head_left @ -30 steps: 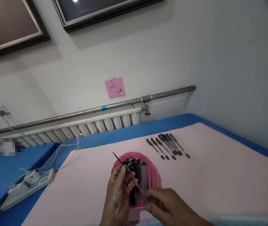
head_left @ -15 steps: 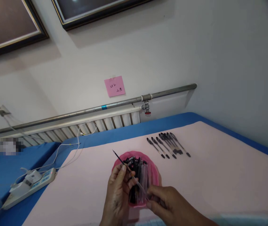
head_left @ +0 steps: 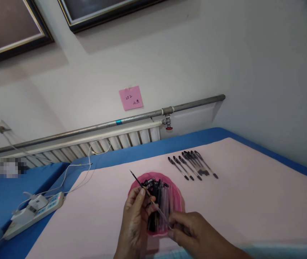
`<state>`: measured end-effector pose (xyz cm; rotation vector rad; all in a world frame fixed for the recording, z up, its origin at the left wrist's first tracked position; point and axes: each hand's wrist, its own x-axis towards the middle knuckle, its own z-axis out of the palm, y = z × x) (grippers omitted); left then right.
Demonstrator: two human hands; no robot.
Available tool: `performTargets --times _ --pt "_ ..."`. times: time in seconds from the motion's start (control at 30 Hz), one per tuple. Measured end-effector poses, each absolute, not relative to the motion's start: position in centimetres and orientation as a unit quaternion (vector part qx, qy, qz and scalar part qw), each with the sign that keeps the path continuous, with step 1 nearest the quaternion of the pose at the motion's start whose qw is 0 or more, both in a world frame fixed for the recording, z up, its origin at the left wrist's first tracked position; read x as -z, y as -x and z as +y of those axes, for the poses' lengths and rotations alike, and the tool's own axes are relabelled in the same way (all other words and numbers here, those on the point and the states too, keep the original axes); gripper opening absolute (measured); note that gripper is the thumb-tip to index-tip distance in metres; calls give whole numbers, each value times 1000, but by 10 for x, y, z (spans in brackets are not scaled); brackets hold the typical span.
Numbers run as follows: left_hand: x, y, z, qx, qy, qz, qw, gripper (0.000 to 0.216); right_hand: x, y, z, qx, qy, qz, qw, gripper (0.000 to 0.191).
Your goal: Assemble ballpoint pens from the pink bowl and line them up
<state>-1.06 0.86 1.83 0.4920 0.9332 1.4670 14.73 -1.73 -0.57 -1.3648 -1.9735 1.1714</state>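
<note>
A pink bowl (head_left: 175, 194) full of black pen parts and clear barrels sits on a pale pink mat (head_left: 250, 201). Over the bowl's near left side, my left hand (head_left: 134, 219) pinches a thin pen refill (head_left: 137, 181) whose dark tip points up and to the left. My right hand (head_left: 193, 232) is closed on the other end, on what looks like a clear pen barrel (head_left: 162, 214) that the refill runs into. Several assembled black pens (head_left: 192, 165) lie in a row on the mat beyond the bowl, to the right.
The mat lies on a blue table (head_left: 142, 153). A white power strip (head_left: 32, 212) with plugged-in chargers and cables sits at the left. Behind the table run a white radiator (head_left: 110, 144) and a grey pipe (head_left: 142, 117); a pink note (head_left: 131, 98) hangs on the wall.
Hardly anything differs: both hands stay over the bowl on the refill and barrel, and the view has drifted slightly.
</note>
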Motion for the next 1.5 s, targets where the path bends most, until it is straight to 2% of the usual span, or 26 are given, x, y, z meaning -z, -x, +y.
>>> performTargets --times 0.2,0.3,0.43,0.5,0.63,0.77,0.9,1.07,1.27,1.5 --pt "-15 9 7 -615 -249 411 625 23 -2 -147 -16 -448 490 -703 255 14" --pt "-14 7 4 -558 -303 414 652 21 -7 -146 -16 -449 489 -694 279 14" --pt "-17 16 7 -521 -330 445 650 29 -16 -145 -15 -467 493 -672 295 14" --pt "-18 26 11 -543 -336 480 601 33 -19 -146 -14 -478 493 -663 298 14" --pt "-15 49 19 -548 -410 575 449 23 -20 -149 -12 -503 499 -636 305 15" --pt "-9 61 21 -464 -530 640 308 10 -18 -152 -11 -507 503 -622 321 15" --pt "-8 58 19 -382 -620 641 242 16 -18 -153 -10 -501 499 -623 334 15" --pt "-6 40 12 -269 -709 603 249 21 -20 -154 -9 -494 507 -623 334 15" --pt "0 27 8 -313 -678 593 300 21 -21 -152 -10 -513 510 -600 342 13" --pt "-2 20 5 -281 -684 624 252 19 -23 -152 -11 -516 506 -605 336 14"
